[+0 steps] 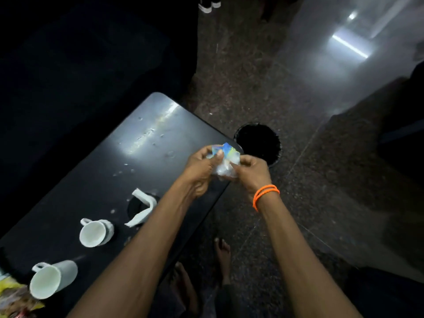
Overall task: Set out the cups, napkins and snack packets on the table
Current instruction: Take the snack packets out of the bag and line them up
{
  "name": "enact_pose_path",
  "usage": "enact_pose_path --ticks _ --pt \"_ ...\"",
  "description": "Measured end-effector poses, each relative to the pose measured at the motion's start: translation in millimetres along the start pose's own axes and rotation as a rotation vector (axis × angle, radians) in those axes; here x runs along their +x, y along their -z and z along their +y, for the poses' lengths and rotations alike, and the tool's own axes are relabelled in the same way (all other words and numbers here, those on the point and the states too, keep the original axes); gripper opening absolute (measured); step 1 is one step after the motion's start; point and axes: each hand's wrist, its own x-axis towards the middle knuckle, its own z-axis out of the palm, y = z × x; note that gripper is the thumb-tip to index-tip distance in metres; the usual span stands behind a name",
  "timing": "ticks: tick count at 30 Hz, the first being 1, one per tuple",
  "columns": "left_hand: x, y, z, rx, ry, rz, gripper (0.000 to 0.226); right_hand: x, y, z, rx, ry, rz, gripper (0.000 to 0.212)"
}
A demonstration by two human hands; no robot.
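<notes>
Both hands, left hand [202, 164] and right hand [251, 172], pinch a crumpled clear packet [226, 162] with blue-yellow print; its lettering is illegible. The grip sits above the dark tabletop [128, 161] edge. Below-left of the grip: a white torn piece [143, 208], two white mugs [95, 232] [51, 278], and a yellow snack packet [13, 299] cut off by the frame. Speckled floor [298, 180]; dim room.

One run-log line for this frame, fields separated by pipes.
left hand + right hand: holding crumpled packet over table edge | two white cups on table | bin beyond
</notes>
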Motion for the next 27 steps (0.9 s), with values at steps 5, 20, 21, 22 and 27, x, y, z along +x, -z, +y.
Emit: enact_pose_path --ticks 5,20,21,22,27 --pt "13 -39 -21 0.520 -0.178 0.291 0.035 4 57 1 -0.242 0.138 -0.204 0.052" --pt "115 -157 -28 0.601 -0.024 0.086 0.040 113 123 44 -0.626 0.514 0.458 0.061" --pt "126 -160 -30 0.605 -0.008 0.072 0.037 126 124 44 -0.670 0.500 0.459 0.062" --pt "135 -163 -30 0.662 0.003 0.055 0.035 140 125 44 -0.722 0.473 0.439 0.064" --pt "162 -152 -34 1.138 -0.054 0.092 0.040 197 127 54 -0.924 0.189 0.211 0.095"
